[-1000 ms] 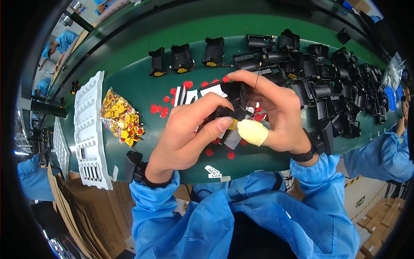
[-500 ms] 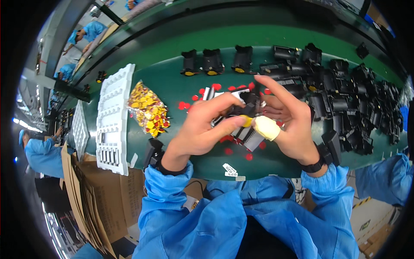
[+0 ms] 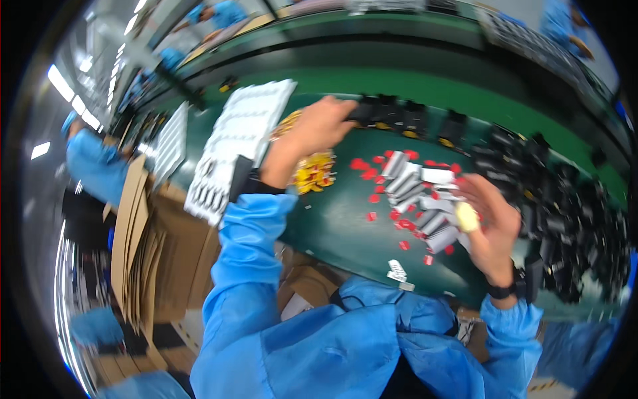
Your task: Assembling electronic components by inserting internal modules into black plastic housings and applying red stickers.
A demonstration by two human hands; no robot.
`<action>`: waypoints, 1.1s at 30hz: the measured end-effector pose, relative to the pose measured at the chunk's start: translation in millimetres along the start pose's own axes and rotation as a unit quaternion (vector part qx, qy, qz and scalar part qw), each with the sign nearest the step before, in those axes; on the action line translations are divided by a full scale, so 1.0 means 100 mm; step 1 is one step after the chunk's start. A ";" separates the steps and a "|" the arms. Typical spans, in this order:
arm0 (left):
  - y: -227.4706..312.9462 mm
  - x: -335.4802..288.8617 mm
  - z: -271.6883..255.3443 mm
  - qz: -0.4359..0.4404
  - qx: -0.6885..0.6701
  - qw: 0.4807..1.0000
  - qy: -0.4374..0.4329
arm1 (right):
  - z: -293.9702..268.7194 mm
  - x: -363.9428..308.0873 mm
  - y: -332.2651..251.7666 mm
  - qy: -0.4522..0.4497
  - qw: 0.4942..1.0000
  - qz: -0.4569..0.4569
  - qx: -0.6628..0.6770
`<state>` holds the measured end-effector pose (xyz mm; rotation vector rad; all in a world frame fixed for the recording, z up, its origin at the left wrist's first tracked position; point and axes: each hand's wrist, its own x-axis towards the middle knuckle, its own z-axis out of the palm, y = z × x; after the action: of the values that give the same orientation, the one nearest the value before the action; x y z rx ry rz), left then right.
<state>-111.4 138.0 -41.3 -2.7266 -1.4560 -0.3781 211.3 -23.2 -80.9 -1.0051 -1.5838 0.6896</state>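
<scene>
My left hand (image 3: 320, 125) reaches out over the bag of yellow and red pieces (image 3: 314, 174). Its fingertips close on a black plastic housing (image 3: 363, 110) at the left end of a row of similar black housings (image 3: 415, 121). My right hand (image 3: 493, 216), blurred, hovers at the right side of a pile of silver-grey ribbed metal pieces (image 3: 407, 185). A pale yellow cover wraps its thumb. The fingers are bent and apart from the thumb, with nothing visible held. Red discs (image 3: 369, 174) lie scattered around the metal pieces.
A white moulded tray (image 3: 242, 133) lies left on the green table (image 3: 332, 223). Many black housings (image 3: 571, 226) are heaped at the right. Small white labels (image 3: 397, 270) lie near the front edge. Flattened cardboard (image 3: 143, 253) stands at the left below. Co-workers in blue (image 3: 96, 159) are beyond.
Both hands were together around a black housing with a yellow disc. They have parted: the left moved far left with the housing to the row, the right to the metal pieces. The view has turned.
</scene>
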 end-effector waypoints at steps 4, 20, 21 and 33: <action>0.11 -0.56 -0.26 0.016 -0.060 0.986 0.152 | 0.03 -0.03 -0.11 0.035 0.998 0.037 0.034; -2.31 -2.33 -0.34 -0.388 0.250 0.880 -0.112 | 0.02 0.05 -0.10 -0.007 0.991 0.082 0.106; -2.29 -2.38 -0.33 -0.375 0.279 0.880 -0.077 | 0.03 0.04 -0.11 -0.003 0.990 0.085 0.114; 0.64 -0.79 -0.25 -0.139 -0.586 0.781 0.167 | 0.13 0.17 -0.28 -0.098 0.979 -0.144 -0.104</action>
<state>-105.8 34.1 -28.8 -2.7405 -1.8663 -2.3338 190.8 -20.5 -52.6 -0.8523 -1.9590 0.4381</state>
